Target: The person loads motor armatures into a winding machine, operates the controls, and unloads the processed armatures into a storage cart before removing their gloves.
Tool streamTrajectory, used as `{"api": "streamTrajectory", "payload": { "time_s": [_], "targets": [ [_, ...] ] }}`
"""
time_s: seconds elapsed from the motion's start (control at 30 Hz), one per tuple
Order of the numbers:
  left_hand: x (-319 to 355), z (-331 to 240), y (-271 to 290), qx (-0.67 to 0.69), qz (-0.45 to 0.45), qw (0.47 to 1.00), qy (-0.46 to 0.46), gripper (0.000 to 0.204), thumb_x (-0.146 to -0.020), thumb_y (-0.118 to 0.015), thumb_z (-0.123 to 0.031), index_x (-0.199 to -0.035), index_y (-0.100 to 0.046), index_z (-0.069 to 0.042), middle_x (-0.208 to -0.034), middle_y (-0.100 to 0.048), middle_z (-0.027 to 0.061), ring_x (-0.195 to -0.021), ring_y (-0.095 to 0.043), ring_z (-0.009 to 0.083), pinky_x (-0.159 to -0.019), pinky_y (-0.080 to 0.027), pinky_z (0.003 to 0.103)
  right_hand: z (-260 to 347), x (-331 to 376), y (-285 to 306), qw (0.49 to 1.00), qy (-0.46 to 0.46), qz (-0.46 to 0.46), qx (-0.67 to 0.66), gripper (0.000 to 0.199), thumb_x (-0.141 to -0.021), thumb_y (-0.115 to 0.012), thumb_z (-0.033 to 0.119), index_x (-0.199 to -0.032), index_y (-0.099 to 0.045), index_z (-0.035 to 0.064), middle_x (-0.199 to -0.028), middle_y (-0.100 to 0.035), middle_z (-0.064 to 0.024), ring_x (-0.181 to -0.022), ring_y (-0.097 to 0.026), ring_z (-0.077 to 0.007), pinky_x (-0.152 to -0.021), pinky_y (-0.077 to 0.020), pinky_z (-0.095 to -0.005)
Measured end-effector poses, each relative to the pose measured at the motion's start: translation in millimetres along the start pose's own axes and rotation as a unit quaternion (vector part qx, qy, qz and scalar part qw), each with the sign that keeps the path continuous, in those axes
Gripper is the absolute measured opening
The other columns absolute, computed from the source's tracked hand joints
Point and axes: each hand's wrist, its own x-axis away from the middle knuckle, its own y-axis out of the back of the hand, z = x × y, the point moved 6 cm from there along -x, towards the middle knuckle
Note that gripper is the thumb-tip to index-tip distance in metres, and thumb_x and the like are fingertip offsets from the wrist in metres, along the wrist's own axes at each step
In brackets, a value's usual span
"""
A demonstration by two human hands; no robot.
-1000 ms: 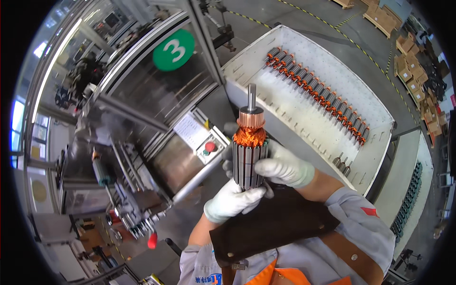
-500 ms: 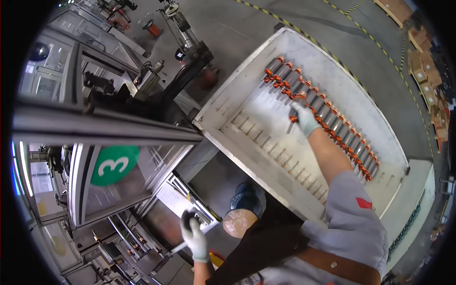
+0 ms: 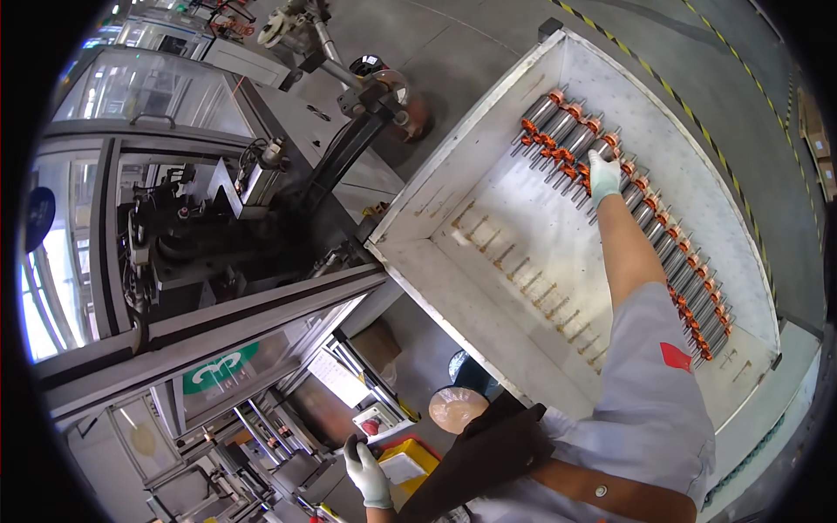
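Observation:
A large white-walled bin (image 3: 475,157) holds rows of motor armatures (image 3: 689,261), with steel shafts, grey cores and orange copper windings. My right hand (image 3: 604,179), in a white glove, reaches into the far part of the rows. Its fingers are closed round an armature (image 3: 611,142) among the others; the fingertips are partly hidden. My left hand (image 3: 368,478), also gloved and with dark fingertips, is low at the front, near a yellow box (image 3: 418,457). Its fingers are apart and I see nothing in them.
At the left stands a framed machine (image 3: 218,327) with a green round sign (image 3: 222,370). A dark machine arm (image 3: 349,152) reaches up beside the bin's left corner. A round container with a clear wrapped top (image 3: 458,410) stands below the bin's near wall.
My view has shifted. My right hand, which held an armature over the bin's floor, is now up at the rows. My left hand sits slightly lower in view.

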Motion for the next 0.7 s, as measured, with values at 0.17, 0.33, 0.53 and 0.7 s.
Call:
{"api": "streamTrajectory", "payload": {
  "time_s": [0.17,0.33,0.53,0.7],
  "targets": [
    [10,-29,-13,0.023,0.005,1.0,0.017,0.033,-0.102,-0.05,-0.015,-0.129,-0.055,0.004,-0.105,-0.063,0.0084,-0.083,-0.06,0.0121,-0.075,-0.053,0.027,-2,104,2,0.951,0.297,-0.002,0.081,0.052,-0.087,-0.068,0.024,-0.132,-0.054,0.0026,-0.128,-0.058,-0.0221,-0.119,-0.057,-0.0336,-0.102,-0.0438,-0.0415],
    [8,-19,-14,-0.032,0.03,0.999,-0.027,0.034,-0.102,-0.051,-0.015,-0.129,-0.055,0.005,-0.104,-0.064,0.0086,-0.082,-0.059,0.0121,-0.076,-0.051,0.027,-50,152,-81,0.883,0.256,0.29,0.267,0.048,-0.091,-0.058,0.031,-0.132,-0.054,0.0053,-0.135,-0.055,-0.0201,-0.125,-0.054,-0.0355,-0.104,-0.0436,-0.0421],
    [13,10,3,-0.043,0.006,0.998,-0.034,0.036,-0.102,-0.05,-0.018,-0.131,-0.055,0.003,-0.106,-0.065,0.0092,-0.085,-0.061,0.0141,-0.075,-0.052,0.027,-28,99,-98,0.892,0.142,0.254,0.346,0.06,-0.092,-0.055,0.033,-0.14,-0.046,0.0001,-0.142,-0.05,-0.0271,-0.14,-0.04,-0.0367,-0.112,-0.0376,-0.0454],
    [14,39,27,-0.057,-0.015,0.997,-0.046,0.035,-0.102,-0.05,-0.018,-0.13,-0.055,0.004,-0.105,-0.065,0.0088,-0.084,-0.061,0.0138,-0.074,-0.052,0.027,-19,124,-84,0.875,0.164,0.239,0.388,0.064,-0.091,-0.053,0.034,-0.144,-0.043,-0.0007,-0.146,-0.047,-0.0268,-0.142,-0.036,-0.0367,-0.115,-0.0342,-0.0436]
  ]
}}
